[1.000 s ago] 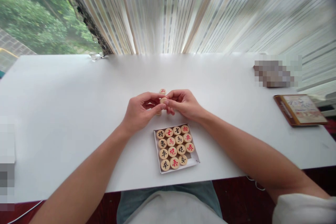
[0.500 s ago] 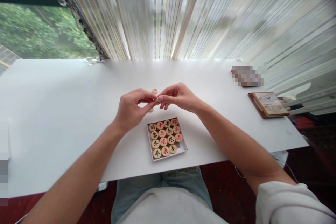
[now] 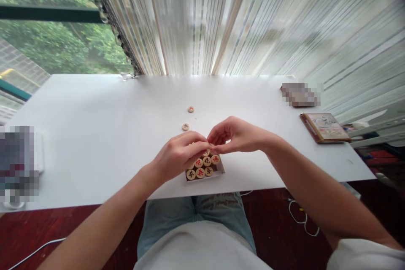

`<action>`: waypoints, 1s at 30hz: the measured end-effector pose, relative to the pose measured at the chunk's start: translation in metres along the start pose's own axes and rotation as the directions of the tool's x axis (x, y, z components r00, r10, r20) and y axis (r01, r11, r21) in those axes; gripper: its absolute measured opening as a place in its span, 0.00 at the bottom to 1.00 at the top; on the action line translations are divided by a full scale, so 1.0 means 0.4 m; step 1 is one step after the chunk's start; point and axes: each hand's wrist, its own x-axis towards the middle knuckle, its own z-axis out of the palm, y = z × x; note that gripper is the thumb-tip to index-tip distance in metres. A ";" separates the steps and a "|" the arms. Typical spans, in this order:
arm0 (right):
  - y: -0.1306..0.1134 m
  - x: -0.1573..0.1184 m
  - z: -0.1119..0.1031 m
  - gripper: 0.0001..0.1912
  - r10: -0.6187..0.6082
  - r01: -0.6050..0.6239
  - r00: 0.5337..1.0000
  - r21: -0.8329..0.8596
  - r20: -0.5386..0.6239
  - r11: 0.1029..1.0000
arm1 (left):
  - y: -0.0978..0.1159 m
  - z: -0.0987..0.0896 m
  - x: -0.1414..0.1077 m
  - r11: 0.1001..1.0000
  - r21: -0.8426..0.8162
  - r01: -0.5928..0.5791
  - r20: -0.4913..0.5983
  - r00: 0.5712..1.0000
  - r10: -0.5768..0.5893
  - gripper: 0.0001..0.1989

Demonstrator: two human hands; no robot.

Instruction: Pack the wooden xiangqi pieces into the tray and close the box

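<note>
Low over the far side of a shallow open box [image 3: 218, 175], both my hands meet at the fingertips. The box holds several round wooden Chinese chess pieces with red or black characters, such as a red one [image 3: 200, 173] in the near row. My left hand [image 3: 180, 154] covers its far left part, fingers closed and reaching right. From the right, my right hand [image 3: 238, 135] pinches with thumb and fingers. A chess piece, mostly hidden, is between the two hands' fingertips. Beyond them lie two loose pieces, one black-marked [image 3: 185, 127] and one red-marked [image 3: 190, 109].
The white table [image 3: 110, 143] ends at a striped curtain [image 3: 202, 21] and a window. At the right lie a brown-edged book-like box [image 3: 325, 128] and a blurred item [image 3: 300, 94]. Another blurred object [image 3: 17, 156] sits at the left edge. A white cable [image 3: 303, 221] hangs below.
My two hands have come nearer, from beyond the box to above its far rows, with the piece at their fingertips. The black-marked loose piece is now uncovered. The view has shifted slightly left.
</note>
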 end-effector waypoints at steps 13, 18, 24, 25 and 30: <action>-0.003 -0.078 0.091 0.07 -0.115 0.041 0.981 -0.412 -0.157 0.910 | 0.035 -0.012 -0.065 0.994 0.006 0.112 -0.071 0.991 -0.112 0.09; 0.019 -0.097 0.124 0.03 -0.197 0.068 0.966 -0.569 -0.169 0.820 | 0.041 -0.034 -0.102 0.970 0.043 0.238 -0.176 0.958 -0.227 0.09; 0.022 -0.101 0.165 0.01 -0.227 0.063 0.965 -0.721 -0.133 0.691 | 0.033 -0.043 -0.137 0.945 0.069 0.320 -0.263 0.920 -0.292 0.11; 0.022 -0.100 0.171 0.01 -0.215 0.057 0.969 -0.731 -0.124 0.679 | 0.030 -0.041 -0.141 0.942 0.069 0.327 -0.271 0.915 -0.298 0.10; 0.030 -0.093 0.185 0.01 -0.152 0.021 0.983 -0.757 -0.104 0.653 | 0.019 -0.033 -0.155 0.938 0.059 0.343 -0.279 0.907 -0.314 0.09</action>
